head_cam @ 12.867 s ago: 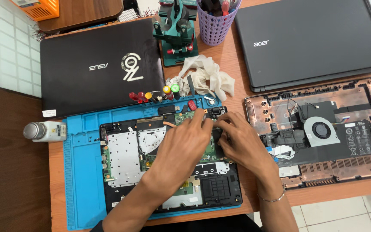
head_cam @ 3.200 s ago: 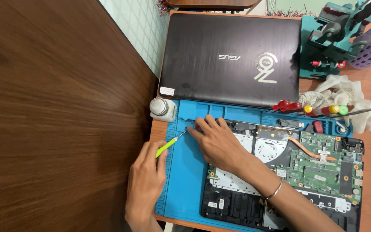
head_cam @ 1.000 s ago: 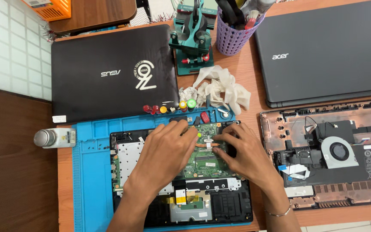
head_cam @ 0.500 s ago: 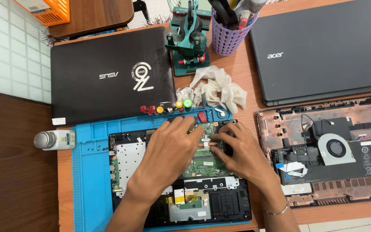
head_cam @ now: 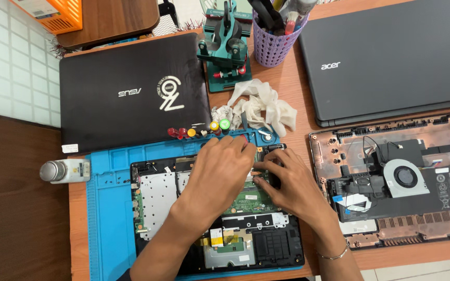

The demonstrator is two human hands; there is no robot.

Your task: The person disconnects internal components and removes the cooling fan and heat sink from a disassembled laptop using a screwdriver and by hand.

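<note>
We worked at a wooden counter (head_cam: 287, 88) set against a white tiled wall, crowded with dismantled machines. At the far left a small silver-capped bottle (head_cam: 64, 170) lay on its side, just off the blue repair mat (head_cam: 108, 218), probably kept there within reach. The mat carried the opened laptop base (head_cam: 220, 244) so that its bare circuit board (head_cam: 248, 200) rested on something soft. Behind it a closed black laptop (head_cam: 131, 93) was pushed back out of the way, and coloured screwdriver handles (head_cam: 204, 130) sat along the mat's top edge.

Our left hand (head_cam: 220, 174) lay flat over the board's upper middle, fingers together, pressing rather than holding anything. Our right hand (head_cam: 287, 182) met it from the right, its grip pinched at a small part near the board's top edge. What lay between those fingertips was too small to tell, and both hands hid the board beneath. To the right, a second opened base with a round fan (head_cam: 404, 177) ran off frame.
</note>
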